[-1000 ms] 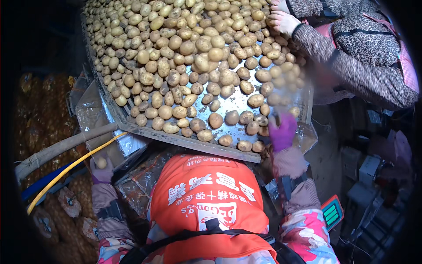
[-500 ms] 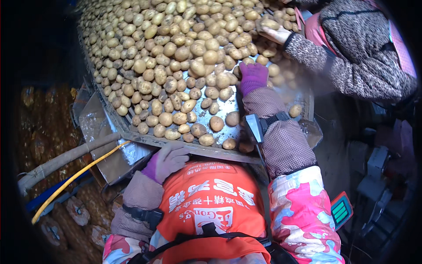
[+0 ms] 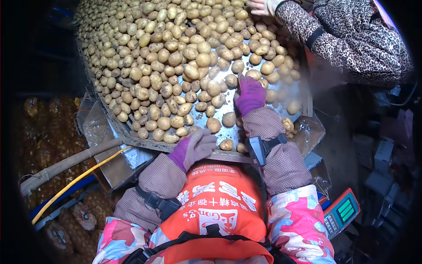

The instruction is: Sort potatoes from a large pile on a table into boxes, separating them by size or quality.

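Potatoes (image 3: pixel 171 57) in a thick heap cover most of a metal sorting table (image 3: pixel 225 109). My left hand (image 3: pixel 198 147), in a purple and grey glove, rests at the table's near rim beside the nearest potatoes. Its fingers are stretched out, and no potato shows in them. Farther in on the right, my right hand (image 3: pixel 250 93) wears a purple glove and reaches among loose potatoes. Its fingers are apart, with the tips beside a potato (image 3: pixel 253 74); the palm side is hidden.
Across the table on the right, a co-worker's bare hand (image 3: pixel 265 6) spreads over the heap. A clear plastic bag (image 3: pixel 311 132) hangs by the right corner. A wooden pole (image 3: pixel 70 165) and yellow hose (image 3: pixel 81 181) run at the left. A device with a green screen (image 3: pixel 345 211) stands lower right.
My left hand has moved right and up to the table's rim. My right hand has drawn slightly nearer. Several potatoes now show near the right corner. The co-worker's hand has moved farther away.
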Available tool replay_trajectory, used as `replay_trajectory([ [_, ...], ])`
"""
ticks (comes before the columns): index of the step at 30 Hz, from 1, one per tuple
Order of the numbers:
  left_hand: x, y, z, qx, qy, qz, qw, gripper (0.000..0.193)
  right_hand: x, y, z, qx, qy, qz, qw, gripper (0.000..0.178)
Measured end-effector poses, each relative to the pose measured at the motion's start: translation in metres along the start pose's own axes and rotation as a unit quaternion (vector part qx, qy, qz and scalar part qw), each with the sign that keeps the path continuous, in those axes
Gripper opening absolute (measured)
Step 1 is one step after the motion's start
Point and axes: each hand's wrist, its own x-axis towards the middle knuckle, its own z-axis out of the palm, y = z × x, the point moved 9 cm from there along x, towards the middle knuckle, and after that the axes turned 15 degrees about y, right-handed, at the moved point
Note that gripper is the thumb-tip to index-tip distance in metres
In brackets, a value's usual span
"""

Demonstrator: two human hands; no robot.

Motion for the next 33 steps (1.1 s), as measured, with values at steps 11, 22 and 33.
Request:
replay_trajectory([
  [11, -0.013, 0.001, -0.030, 0.020, 0.024, 0.037, 0.999, 0.049, 0.018, -0.030, -0.019, 0.124, 0.087, -0.062, 0.986, 0.048],
  [22, -0.025, -0.013, 0.013, -0.037, -0.014, 0.020, 0.999, 0.054, -0.150, -0.114, -0.066, 0.400, -0.032, -0.036, 0.915, 0.055],
  [33, -0.012, 0.075, -0.095, -0.076, 0.174, 0.342, 0.920, 0.052, -0.123, -0.063, -0.083, 0.540, -0.010, 0.118, 0.833, 0.063],
])
